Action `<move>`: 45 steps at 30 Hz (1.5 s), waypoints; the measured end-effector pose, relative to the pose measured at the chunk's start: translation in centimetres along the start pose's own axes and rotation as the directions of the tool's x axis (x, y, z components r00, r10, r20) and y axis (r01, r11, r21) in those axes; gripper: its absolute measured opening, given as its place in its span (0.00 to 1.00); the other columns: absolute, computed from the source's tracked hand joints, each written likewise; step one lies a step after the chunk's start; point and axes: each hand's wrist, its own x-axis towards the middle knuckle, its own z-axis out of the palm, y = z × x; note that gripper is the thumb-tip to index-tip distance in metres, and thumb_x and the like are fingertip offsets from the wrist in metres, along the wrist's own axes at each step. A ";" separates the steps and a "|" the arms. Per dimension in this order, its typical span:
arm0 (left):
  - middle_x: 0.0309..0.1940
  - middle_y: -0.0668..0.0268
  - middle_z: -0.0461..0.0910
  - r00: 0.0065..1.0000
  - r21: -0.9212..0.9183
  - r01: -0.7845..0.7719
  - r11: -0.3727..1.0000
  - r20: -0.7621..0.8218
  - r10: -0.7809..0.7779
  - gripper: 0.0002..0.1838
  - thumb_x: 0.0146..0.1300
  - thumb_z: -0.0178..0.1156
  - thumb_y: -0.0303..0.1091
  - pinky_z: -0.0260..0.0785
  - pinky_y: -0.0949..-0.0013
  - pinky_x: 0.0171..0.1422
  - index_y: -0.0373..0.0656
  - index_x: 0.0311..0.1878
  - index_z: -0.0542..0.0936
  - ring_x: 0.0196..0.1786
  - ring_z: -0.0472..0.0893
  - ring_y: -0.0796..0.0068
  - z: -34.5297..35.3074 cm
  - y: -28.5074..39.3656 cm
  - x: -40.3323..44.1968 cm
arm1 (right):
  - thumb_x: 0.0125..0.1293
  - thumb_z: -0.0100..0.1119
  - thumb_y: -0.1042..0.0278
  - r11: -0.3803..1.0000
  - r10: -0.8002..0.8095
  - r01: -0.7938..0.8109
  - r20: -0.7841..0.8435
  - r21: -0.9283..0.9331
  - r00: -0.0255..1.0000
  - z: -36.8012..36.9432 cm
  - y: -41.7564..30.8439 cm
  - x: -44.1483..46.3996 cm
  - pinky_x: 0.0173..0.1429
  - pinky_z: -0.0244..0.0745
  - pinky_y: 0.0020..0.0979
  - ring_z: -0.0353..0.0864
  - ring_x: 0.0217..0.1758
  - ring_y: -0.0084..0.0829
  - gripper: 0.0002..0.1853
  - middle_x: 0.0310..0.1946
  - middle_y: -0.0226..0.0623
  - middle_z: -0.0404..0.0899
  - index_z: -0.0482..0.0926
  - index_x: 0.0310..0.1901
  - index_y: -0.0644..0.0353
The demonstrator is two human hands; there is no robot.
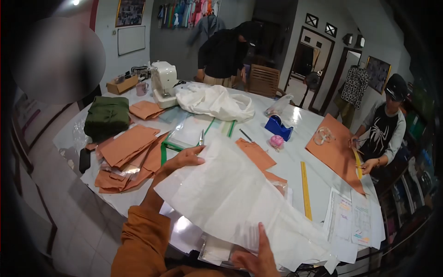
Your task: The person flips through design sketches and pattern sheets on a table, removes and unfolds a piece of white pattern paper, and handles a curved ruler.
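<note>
A thin white sheet of fabric (235, 189) spreads in front of me, slanting from upper left to lower right. My left hand (187, 158) is closed on its upper left edge, thumb on top. A pointed metal tip (201, 137), perhaps of scissors, shows just beyond those fingers; whether I hold it is unclear. At the lower edge of the fabric is my right hand (256, 261), its thumb raised along the sheet and its other fingers partly hidden and blurred. Beneath the fabric lie an orange cut piece (256, 152) and plastic-wrapped items (217, 249).
Orange fabric pieces (129, 145) and folded green cloth (107, 117) lie left. Behind stand a sewing machine (164, 83) and bunched white cloth (214, 102). Rightward are a blue tape dispenser (279, 129), yellow ruler (306, 189) and papers (348, 217). A person (385, 124) measures orange fabric; another (228, 55) stands behind.
</note>
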 end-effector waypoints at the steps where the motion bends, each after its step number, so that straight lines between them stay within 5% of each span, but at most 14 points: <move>1: 0.57 0.63 0.74 0.999 -0.006 -0.033 0.999 0.012 0.033 0.37 0.58 0.62 0.34 0.63 0.75 0.62 0.32 0.70 0.61 0.58 0.72 0.79 2.1 1.8 -0.3 | 0.60 0.62 0.75 0.942 0.133 -0.138 0.037 0.305 0.990 0.3 -0.5 -0.3 0.53 0.72 0.42 0.70 0.53 0.43 0.47 0.58 0.52 0.64 0.40 0.74 0.57; 3: 0.59 0.62 0.72 0.995 -0.094 -0.100 0.990 0.018 0.102 0.29 0.59 0.63 0.32 0.64 0.78 0.56 0.31 0.62 0.69 0.53 0.73 0.82 6.6 4.5 0.3 | 0.62 0.59 0.77 0.525 0.323 -0.380 0.235 0.762 0.917 1.3 -2.1 -0.9 0.40 0.80 0.32 0.77 0.39 0.32 0.50 0.49 0.44 0.71 0.32 0.75 0.54; 4: 0.59 0.60 0.70 0.995 -0.123 -0.098 0.988 0.005 0.099 0.27 0.58 0.64 0.31 0.67 0.75 0.55 0.31 0.59 0.69 0.53 0.74 0.80 8.4 5.0 0.7 | 0.62 0.60 0.75 0.618 0.386 -0.360 0.129 0.699 0.913 1.8 -5.1 -1.4 0.41 0.79 0.32 0.78 0.40 0.30 0.43 0.42 0.42 0.76 0.45 0.74 0.60; 7: 0.46 0.60 0.76 0.976 -0.419 -0.096 0.903 0.139 0.168 0.29 0.59 0.65 0.31 0.70 0.70 0.56 0.32 0.61 0.67 0.53 0.75 0.75 16.6 8.8 1.7 | 0.64 0.61 0.72 0.862 0.446 -0.507 0.436 0.028 0.782 1.9 8.2 -4.2 0.43 0.78 0.31 0.79 0.42 0.31 0.32 0.40 0.41 0.79 0.60 0.67 0.65; 8: 0.47 0.59 0.75 0.977 -0.382 -0.129 0.915 0.109 0.183 0.31 0.58 0.66 0.31 0.70 0.70 0.56 0.32 0.63 0.66 0.55 0.74 0.75 18.8 7.4 3.3 | 0.64 0.62 0.69 0.875 0.314 -0.331 0.107 0.353 0.943 1.9 2.3 -3.1 0.44 0.78 0.31 0.80 0.44 0.31 0.24 0.44 0.45 0.80 0.70 0.60 0.68; 11: 0.39 0.60 0.77 0.975 -0.335 -0.062 0.940 0.182 0.130 0.37 0.58 0.66 0.33 0.68 0.70 0.50 0.34 0.67 0.59 0.47 0.75 0.74 27.5 6.0 5.0 | 0.68 0.58 0.55 0.929 0.332 -0.325 -0.012 0.175 0.943 2.1 9.8 -7.0 0.53 0.75 0.37 0.77 0.50 0.37 0.28 0.52 0.45 0.77 0.67 0.63 0.64; 15: 0.45 0.57 0.81 0.763 -0.318 0.126 0.940 0.636 0.113 0.41 0.63 0.63 0.36 0.66 0.71 0.56 0.34 0.70 0.50 0.49 0.77 0.74 34.8 3.5 5.5 | 0.68 0.56 0.50 0.821 0.489 -0.366 -0.210 0.439 0.847 1.7 10.6 -6.9 0.63 0.62 0.51 0.67 0.62 0.45 0.30 0.61 0.45 0.69 0.65 0.66 0.58; 18: 0.48 0.56 0.81 0.730 -0.128 -0.106 0.986 0.663 0.165 0.38 0.63 0.63 0.39 0.65 0.66 0.62 0.37 0.70 0.55 0.54 0.78 0.68 34.5 2.7 4.3 | 0.71 0.50 0.47 0.366 0.719 -0.055 -0.244 0.929 0.651 0.6 6.6 -5.2 0.66 0.65 0.48 0.69 0.62 0.41 0.27 0.60 0.37 0.71 0.66 0.64 0.54; 23: 0.44 0.56 0.80 0.822 0.293 -0.537 0.791 0.393 0.412 0.25 0.60 0.63 0.40 0.71 0.63 0.52 0.35 0.56 0.72 0.48 0.79 0.66 26.3 -1.9 3.5 | 0.72 0.48 0.49 0.223 0.730 0.056 -0.205 0.973 0.652 -0.6 4.4 -4.4 0.70 0.61 0.42 0.68 0.65 0.38 0.27 0.62 0.38 0.70 0.64 0.65 0.58; 28: 0.45 0.57 0.77 0.996 0.443 0.089 0.892 -0.065 -0.067 0.27 0.63 0.63 0.42 0.72 0.65 0.55 0.35 0.59 0.70 0.51 0.77 0.68 19.8 -5.5 -1.2 | 0.70 0.51 0.51 0.194 0.648 0.096 -0.201 0.976 0.735 -0.5 2.6 -3.1 0.65 0.67 0.41 0.71 0.62 0.40 0.29 0.59 0.44 0.72 0.64 0.63 0.65; 31: 0.47 0.56 0.75 0.881 -0.278 0.465 0.841 0.052 -0.470 0.30 0.63 0.64 0.43 0.72 0.68 0.55 0.33 0.60 0.66 0.51 0.77 0.70 19.8 -5.2 -3.1 | 0.69 0.49 0.43 0.150 0.770 -0.114 -0.044 0.982 0.636 0.3 3.0 -3.9 0.63 0.68 0.43 0.71 0.60 0.42 0.32 0.59 0.45 0.71 0.64 0.65 0.62; 35: 0.56 0.56 0.71 0.887 -0.534 0.444 0.720 0.147 -0.438 0.38 0.58 0.68 0.37 0.70 0.68 0.57 0.35 0.66 0.59 0.55 0.76 0.66 20.5 -5.1 -3.4 | 0.67 0.38 0.29 -0.019 0.737 -0.449 0.317 0.893 0.597 0.8 6.3 -6.0 0.69 0.57 0.50 0.62 0.66 0.45 0.40 0.67 0.40 0.63 0.62 0.67 0.56; 36: 0.56 0.55 0.71 0.894 -0.540 0.416 0.732 0.095 -0.438 0.38 0.58 0.68 0.35 0.69 0.67 0.59 0.34 0.66 0.59 0.56 0.75 0.66 20.6 -5.0 -3.5 | 0.70 0.46 0.42 -0.046 0.727 -0.358 0.277 0.933 0.629 0.5 5.1 -5.7 0.64 0.65 0.52 0.69 0.62 0.52 0.33 0.62 0.49 0.68 0.61 0.68 0.57; 45: 0.56 0.57 0.75 0.892 -0.633 0.305 0.712 -0.071 -0.446 0.31 0.58 0.67 0.29 0.67 0.61 0.64 0.35 0.63 0.66 0.59 0.74 0.65 18.6 -5.5 -3.4 | 0.68 0.53 0.53 0.495 0.239 -0.399 0.321 0.771 0.916 -3.6 15.8 -10.7 0.57 0.73 0.51 0.75 0.55 0.58 0.32 0.56 0.58 0.72 0.59 0.68 0.59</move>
